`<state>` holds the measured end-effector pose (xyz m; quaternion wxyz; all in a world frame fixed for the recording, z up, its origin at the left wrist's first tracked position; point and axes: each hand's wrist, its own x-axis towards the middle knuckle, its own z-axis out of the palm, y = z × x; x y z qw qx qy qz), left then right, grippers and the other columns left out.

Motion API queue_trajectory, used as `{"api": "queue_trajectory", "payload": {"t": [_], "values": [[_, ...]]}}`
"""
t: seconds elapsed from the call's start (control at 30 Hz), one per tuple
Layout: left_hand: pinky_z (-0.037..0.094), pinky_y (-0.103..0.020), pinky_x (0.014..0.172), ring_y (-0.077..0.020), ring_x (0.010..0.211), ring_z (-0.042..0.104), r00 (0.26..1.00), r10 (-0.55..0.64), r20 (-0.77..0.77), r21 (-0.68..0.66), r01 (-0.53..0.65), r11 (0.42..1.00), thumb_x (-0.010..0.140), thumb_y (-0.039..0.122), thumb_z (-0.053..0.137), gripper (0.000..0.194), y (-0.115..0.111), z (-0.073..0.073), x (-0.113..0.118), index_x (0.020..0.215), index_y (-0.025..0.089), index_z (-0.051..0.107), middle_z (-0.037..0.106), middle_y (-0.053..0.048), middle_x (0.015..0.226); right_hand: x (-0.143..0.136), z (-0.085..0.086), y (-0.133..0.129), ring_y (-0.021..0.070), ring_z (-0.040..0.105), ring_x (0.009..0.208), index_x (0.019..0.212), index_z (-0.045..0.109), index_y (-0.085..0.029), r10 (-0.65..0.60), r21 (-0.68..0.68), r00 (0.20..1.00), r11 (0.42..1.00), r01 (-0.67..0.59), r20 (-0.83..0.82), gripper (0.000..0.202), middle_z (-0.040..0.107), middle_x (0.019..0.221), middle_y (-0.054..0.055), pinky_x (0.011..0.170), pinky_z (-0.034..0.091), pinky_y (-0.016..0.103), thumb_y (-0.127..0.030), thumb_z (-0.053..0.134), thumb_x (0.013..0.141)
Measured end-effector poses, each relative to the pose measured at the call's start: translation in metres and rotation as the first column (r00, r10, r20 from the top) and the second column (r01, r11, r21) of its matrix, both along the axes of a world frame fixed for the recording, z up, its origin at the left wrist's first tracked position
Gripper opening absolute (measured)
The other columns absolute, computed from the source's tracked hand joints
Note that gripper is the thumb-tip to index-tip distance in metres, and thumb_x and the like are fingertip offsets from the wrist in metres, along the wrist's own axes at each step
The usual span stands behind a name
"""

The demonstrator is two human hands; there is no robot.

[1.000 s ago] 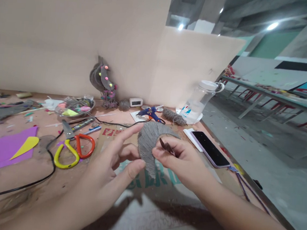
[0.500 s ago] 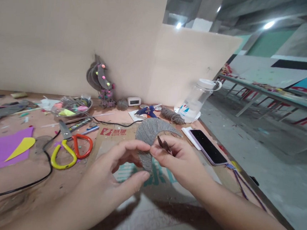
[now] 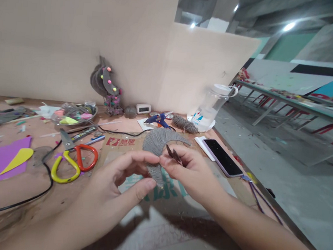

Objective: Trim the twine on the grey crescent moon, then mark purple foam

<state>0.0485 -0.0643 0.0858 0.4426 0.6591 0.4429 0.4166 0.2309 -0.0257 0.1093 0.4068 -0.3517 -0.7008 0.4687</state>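
A crescent wrapped in grey yarn (image 3: 155, 139) is held up in front of me, above the printed cardboard (image 3: 114, 151). My left hand (image 3: 127, 176) is beside its lower half, thumb apart from the curved fingers. The left index fingertip reaches across the crescent to the right fingertips. My right hand (image 3: 188, 169) is closed around small dark snips (image 3: 174, 155), their pointed blades sticking up between the fingers. Its thumb and forefinger pinch together at the crescent's inner edge; whether a yarn end is between them is too small to tell.
Scissors (image 3: 74, 161) lie left, near purple sheets (image 3: 2, 161) and a black cord (image 3: 20, 201). Behind are a bowl of scraps (image 3: 92, 120), a glue gun (image 3: 158, 120), a yarn skein (image 3: 184, 124) and a water bottle (image 3: 207, 109). A phone (image 3: 223, 157) lies right, by the table edge.
My left thumb has drawn back a little from the crescent's lower tip. The whole view has shifted slightly; the right hand keeps its pinch and the snips.
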Motion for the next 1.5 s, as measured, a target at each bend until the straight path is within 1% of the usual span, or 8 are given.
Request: {"api": "queue_trajectory", "payload": {"t": [0.23,0.4,0.6,0.73,0.87,1.0,1.13,1.5], "values": [[0.051,-0.025,0.077,-0.0148,0.089,0.064,0.991,0.077,-0.110,0.187,-0.055,0.981,0.087,0.029,0.058,0.019,0.000,0.006,-0.006,0.104,0.036,0.060,0.069,0.005,0.096,0.003,-0.002,-0.002,0.0088,0.044,0.061,0.078,0.057,-0.017,0.035,-0.091,0.999,0.995,-0.033,0.026,0.015,0.050,0.068,-0.003,0.056,0.036,0.021,-0.031,0.059,0.081],[0.046,-0.024,0.070,-0.0112,0.077,0.060,0.928,0.191,-0.321,0.543,0.015,0.840,0.085,0.018,0.059,0.019,0.001,0.014,-0.014,0.097,0.033,0.061,0.065,0.006,0.085,0.013,0.009,-0.007,0.0106,0.048,0.068,0.096,0.059,-0.017,-0.005,0.126,0.990,0.992,-0.013,0.138,0.022,0.055,0.080,0.001,0.058,0.039,0.021,-0.036,0.057,0.084],[0.046,-0.027,0.070,-0.0146,0.083,0.055,0.889,0.311,-0.337,0.653,-0.018,0.757,0.083,0.018,0.062,0.019,0.000,0.017,-0.018,0.097,0.030,0.062,0.053,0.001,0.088,0.007,0.011,-0.013,0.0070,0.048,0.058,0.082,0.063,-0.017,-0.069,0.196,0.983,0.980,0.035,0.168,0.007,0.060,0.071,-0.002,0.052,0.038,0.017,-0.021,0.066,0.078],[0.047,-0.027,0.076,-0.0158,0.089,0.060,0.942,0.175,-0.286,0.536,0.006,0.844,0.084,0.019,0.060,0.011,0.001,0.011,-0.011,0.092,0.027,0.060,0.063,0.001,0.092,0.006,0.004,-0.014,0.0075,0.052,0.058,0.081,0.065,-0.017,-0.093,0.281,0.977,0.959,0.036,0.192,0.010,0.063,0.069,-0.002,0.053,0.040,0.017,-0.010,0.060,0.077],[0.049,-0.029,0.076,-0.0181,0.090,0.062,0.999,-0.036,0.020,0.087,0.034,0.996,0.090,0.035,0.051,0.013,0.005,0.007,-0.004,0.091,0.026,0.059,0.066,-0.001,0.092,0.008,0.001,-0.012,0.0103,0.058,0.061,0.079,0.066,-0.017,-0.071,0.292,0.989,0.956,0.031,0.126,0.009,0.066,0.070,0.000,0.055,0.043,0.021,-0.013,0.059,0.080],[0.046,-0.029,0.077,-0.0176,0.083,0.061,0.909,-0.245,0.338,-0.236,0.334,0.913,0.090,0.043,0.048,0.025,0.011,0.007,-0.001,0.092,0.022,0.061,0.066,-0.002,0.084,0.005,0.002,-0.012,0.0109,0.061,0.057,0.080,0.064,-0.019,0.056,0.141,0.997,0.988,-0.062,0.046,0.010,0.065,0.064,-0.001,0.055,0.046,0.022,-0.022,0.056,0.086],[0.042,-0.023,0.068,-0.0132,0.070,0.054,0.924,-0.161,0.346,-0.294,0.269,0.917,0.083,0.039,0.062,0.020,0.015,0.004,-0.002,0.080,0.020,0.067,0.059,0.001,0.071,0.006,0.004,-0.010,0.0109,0.061,0.065,0.086,0.062,-0.018,-0.017,0.234,0.989,0.972,-0.018,0.147,0.006,0.066,0.074,0.000,0.057,0.046,0.020,-0.024,0.059,0.085],[0.045,-0.020,0.069,-0.0127,0.076,0.057,0.926,0.001,0.376,-0.300,0.120,0.946,0.083,0.036,0.063,0.014,0.016,0.006,-0.003,0.087,0.023,0.066,0.066,0.002,0.082,0.023,0.005,-0.005,0.0164,0.053,0.073,0.108,0.060,-0.011,-0.369,0.811,0.855,0.577,-0.096,0.364,0.024,0.061,0.080,0.006,0.064,0.039,0.028,-0.027,0.051,0.092]]}}
